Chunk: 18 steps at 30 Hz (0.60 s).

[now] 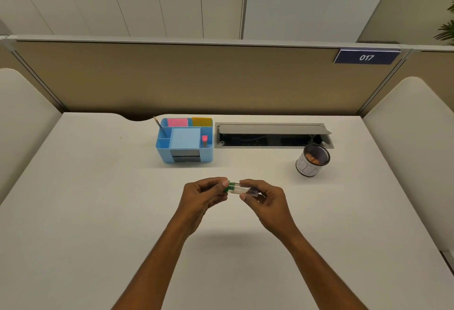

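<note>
Both forearms converge just in front of the blue organizer [165, 156]. My left hand [204, 195], fingers curled, pinches the green cap [229, 186] of a small clear tube [242, 189]. My right hand [264, 198] pinches the tube's body between thumb and fingertips. I hold the tube roughly level above the desk [98, 211].

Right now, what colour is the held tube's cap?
Green cap on a clear tube; head view.
</note>
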Each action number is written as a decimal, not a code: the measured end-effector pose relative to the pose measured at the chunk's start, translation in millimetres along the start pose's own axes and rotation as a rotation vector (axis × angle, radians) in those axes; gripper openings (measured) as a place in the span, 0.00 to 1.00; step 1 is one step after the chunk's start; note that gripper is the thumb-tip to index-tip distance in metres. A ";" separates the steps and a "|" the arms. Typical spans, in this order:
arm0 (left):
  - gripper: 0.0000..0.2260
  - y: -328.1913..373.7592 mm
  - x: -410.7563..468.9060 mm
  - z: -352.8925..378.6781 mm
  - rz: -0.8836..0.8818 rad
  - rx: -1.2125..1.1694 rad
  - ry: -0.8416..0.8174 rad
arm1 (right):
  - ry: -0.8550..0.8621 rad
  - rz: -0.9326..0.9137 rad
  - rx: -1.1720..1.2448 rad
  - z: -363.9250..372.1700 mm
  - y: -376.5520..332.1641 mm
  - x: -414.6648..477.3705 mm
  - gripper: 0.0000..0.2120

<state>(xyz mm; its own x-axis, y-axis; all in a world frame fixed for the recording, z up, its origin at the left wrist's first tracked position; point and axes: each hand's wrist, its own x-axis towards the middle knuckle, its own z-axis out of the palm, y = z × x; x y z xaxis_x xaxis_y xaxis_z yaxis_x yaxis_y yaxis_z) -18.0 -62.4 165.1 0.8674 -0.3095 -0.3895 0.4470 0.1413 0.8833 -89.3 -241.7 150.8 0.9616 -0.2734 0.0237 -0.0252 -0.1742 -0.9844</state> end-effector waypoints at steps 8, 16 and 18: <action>0.09 -4.7 -5.2 -9.0 -0.015 0.004 0.020 | -0.003 -0.026 -0.062 8.6 -0.8 -6.0 0.14; 0.13 -7.6 -7.4 -12.1 -0.037 -0.002 0.005 | 0.038 -0.062 -0.039 13.8 -0.7 -15.1 0.13; 0.13 -8.1 -7.6 -12.2 -0.039 0.002 0.005 | 0.047 -0.064 -0.026 13.7 -0.3 -16.9 0.13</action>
<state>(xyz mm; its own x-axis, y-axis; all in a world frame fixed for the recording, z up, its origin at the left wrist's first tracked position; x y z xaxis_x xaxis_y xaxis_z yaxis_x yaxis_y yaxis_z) -25.5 -49.7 157.7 0.8503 -0.3100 -0.4253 0.4804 0.1269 0.8678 -101.8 -224.1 148.3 0.9477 -0.3045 0.0953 0.0283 -0.2174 -0.9757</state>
